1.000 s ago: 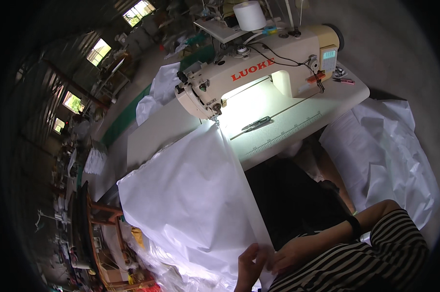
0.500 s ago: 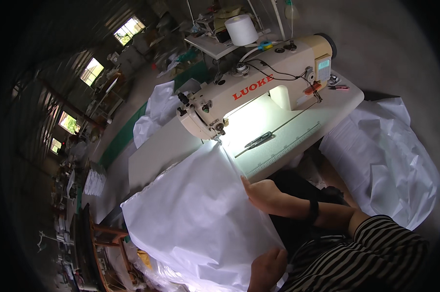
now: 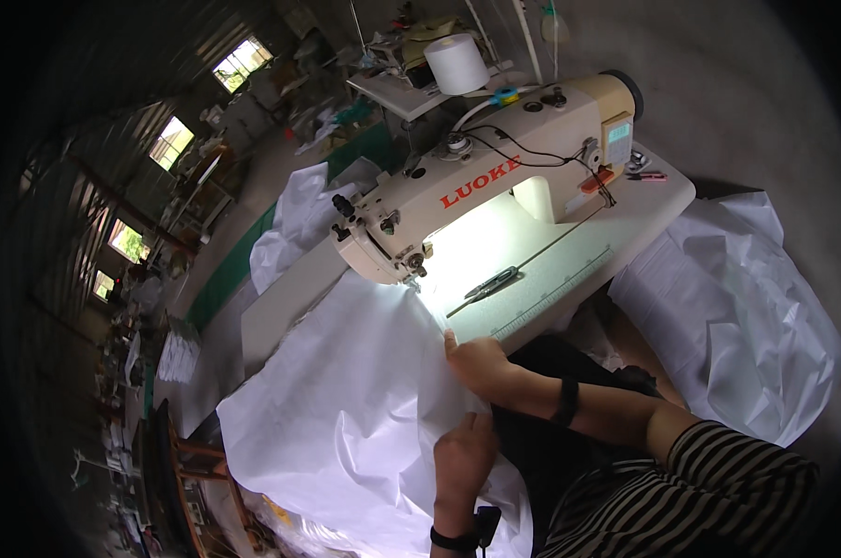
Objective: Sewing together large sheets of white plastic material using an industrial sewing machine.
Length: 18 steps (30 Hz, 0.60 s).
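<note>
A large white fabric sheet (image 3: 337,372) hangs from under the presser foot of a cream sewing machine (image 3: 495,177) and drapes down to the left. My right hand (image 3: 479,365) is closed at the sheet's right edge, just off the front of the machine bed, one finger pointing up toward the needle. Lower down the same edge, my left hand (image 3: 465,454) is closed with the fabric at its fingers; a black band circles its wrist. Exactly how the cloth sits inside either hand is hidden.
On the lit machine bed lie a grey pen-like tool (image 3: 493,285) and red-handled thread snips (image 3: 648,176). A white thread cone (image 3: 456,64) stands behind the machine. More white fabric (image 3: 727,307) is heaped at the right. A wooden stool (image 3: 202,456) stands at the lower left.
My left hand has moved up and left along the fabric edge, closer to my right hand. The right hand has shifted slightly left. The draped fabric has new folds.
</note>
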Motion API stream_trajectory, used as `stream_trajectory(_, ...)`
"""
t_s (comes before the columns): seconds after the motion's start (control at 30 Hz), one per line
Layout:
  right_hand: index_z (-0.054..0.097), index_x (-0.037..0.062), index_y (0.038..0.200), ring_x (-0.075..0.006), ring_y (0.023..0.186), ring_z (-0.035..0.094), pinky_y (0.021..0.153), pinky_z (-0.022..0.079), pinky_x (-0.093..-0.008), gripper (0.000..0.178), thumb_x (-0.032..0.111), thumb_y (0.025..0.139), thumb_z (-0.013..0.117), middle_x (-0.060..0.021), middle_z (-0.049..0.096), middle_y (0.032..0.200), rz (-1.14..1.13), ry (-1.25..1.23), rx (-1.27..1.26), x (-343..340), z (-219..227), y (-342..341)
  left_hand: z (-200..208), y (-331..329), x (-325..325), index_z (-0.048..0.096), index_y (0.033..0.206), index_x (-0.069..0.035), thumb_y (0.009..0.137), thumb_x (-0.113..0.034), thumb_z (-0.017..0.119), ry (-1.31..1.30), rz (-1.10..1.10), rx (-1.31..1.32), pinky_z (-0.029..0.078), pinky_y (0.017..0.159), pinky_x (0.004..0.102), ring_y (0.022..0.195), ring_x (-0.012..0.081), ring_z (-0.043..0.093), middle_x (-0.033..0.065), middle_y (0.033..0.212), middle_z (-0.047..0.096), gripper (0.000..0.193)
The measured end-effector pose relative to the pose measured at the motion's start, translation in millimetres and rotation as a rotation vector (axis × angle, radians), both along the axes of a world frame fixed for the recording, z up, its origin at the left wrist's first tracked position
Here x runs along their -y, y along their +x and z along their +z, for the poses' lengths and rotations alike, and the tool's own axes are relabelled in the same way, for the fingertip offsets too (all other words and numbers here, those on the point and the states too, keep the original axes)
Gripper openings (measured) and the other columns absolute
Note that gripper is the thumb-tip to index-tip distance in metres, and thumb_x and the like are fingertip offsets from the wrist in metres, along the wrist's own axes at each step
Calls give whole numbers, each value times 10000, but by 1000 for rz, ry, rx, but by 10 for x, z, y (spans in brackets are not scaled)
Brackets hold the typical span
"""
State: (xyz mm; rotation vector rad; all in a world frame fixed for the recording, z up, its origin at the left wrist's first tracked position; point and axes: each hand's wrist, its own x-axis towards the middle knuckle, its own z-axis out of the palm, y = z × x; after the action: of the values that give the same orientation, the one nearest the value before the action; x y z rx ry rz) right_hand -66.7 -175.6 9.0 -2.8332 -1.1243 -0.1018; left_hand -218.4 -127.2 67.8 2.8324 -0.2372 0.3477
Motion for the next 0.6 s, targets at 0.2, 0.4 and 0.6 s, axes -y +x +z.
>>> stream_trajectory(0.2, 402, -102, 1397, -224, 535, 653, 443, 489, -378, 557, 106, 894, 521, -70, 667, 669, 31, 46, -131, -51, -25, 113, -20, 276, -96, 593, 935, -57, 751, -21, 609, -73, 85, 6, 514, 573, 424, 643, 339, 626, 125, 784, 611, 189)
stream_trajectory(0.4, 395, -109, 1395, -257, 560, 664, 454, 493, -397, 552, 118, 909, 523, -84, 673, 689, 36, 66, -166, -81, -48, 107, -151, 268, -201, 593, 956, -35, 783, -48, 621, -94, 90, -95, 520, 640, 446, 731, 364, 638, 143, 826, 629, 176)
stream_trajectory(0.6, 403, -91, 1402, -199, 576, 668, 445, 474, -339, 630, 138, 845, 590, -36, 668, 688, 69, -122, 20, -232, 88, 315, -80, 312, -261, 647, 1041, -57, 866, -131, 649, -245, 121, -88, 535, 654, 387, 722, 304, 663, 126, 821, 663, 190)
